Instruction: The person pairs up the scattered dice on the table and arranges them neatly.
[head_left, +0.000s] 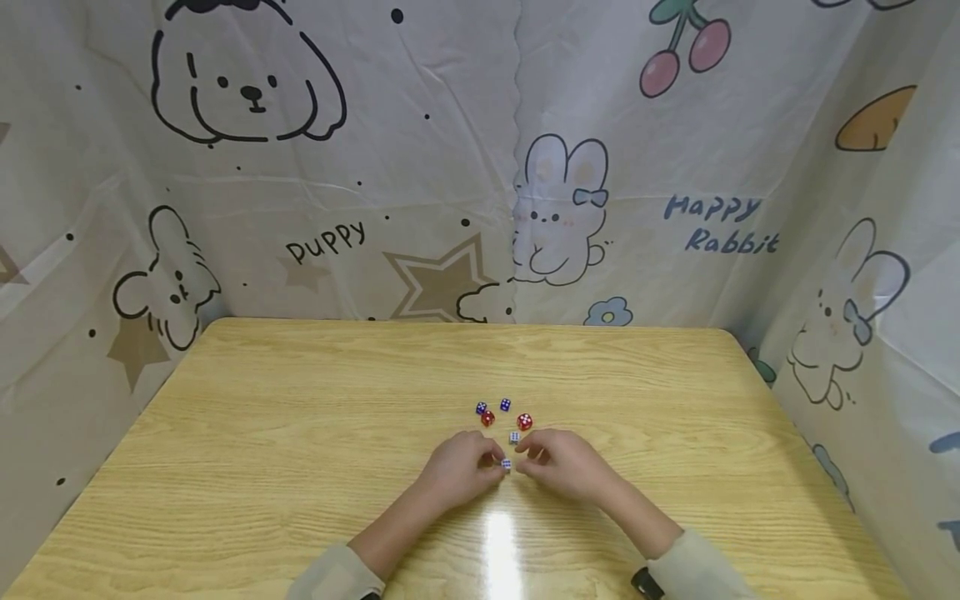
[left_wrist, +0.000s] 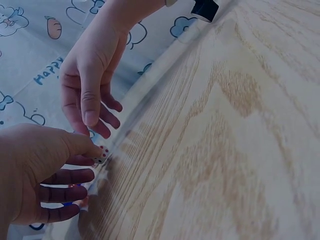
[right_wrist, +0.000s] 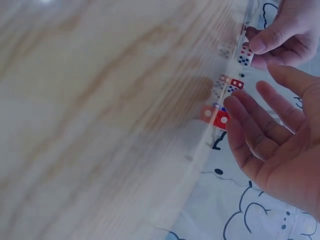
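- My left hand [head_left: 465, 469] pinches one small white cube-shaped die [head_left: 506, 465] between thumb and index finger, at the near end of the group; whether it touches the counter under my fingers I cannot tell.
- My right hand [head_left: 558, 462] grasps nothing. Its fingers are loosely bent, and the fingertips hang just beside the other white cube-shaped die [head_left: 514, 437], which sits a little farther off than the held one.
- As far as I can judge, the handling is partway through: one die is in my grip and not yet let go, while five are out of my fingers on the wood-grained, pale yellow counter [head_left: 300, 400]. I cannot tell which of those five are finished with.
- What is left, at the least, is releasing the held die. I see no die on top of another, and the six make a loose cluster rather than a straight row.
- White dice: two, one pinched and one free.
- Red dice: two, a left red cube-shaped die [head_left: 487, 418] and a right red cube-shaped die [head_left: 525, 422], both beyond the white pair.
- Blue dice: two, at the far side. The left blue cube-shaped die [head_left: 482, 407] is right by the left red one, touching or nearly; the right blue cube-shaped die [head_left: 506, 405] stands apart.
- That makes six dice and two hands.
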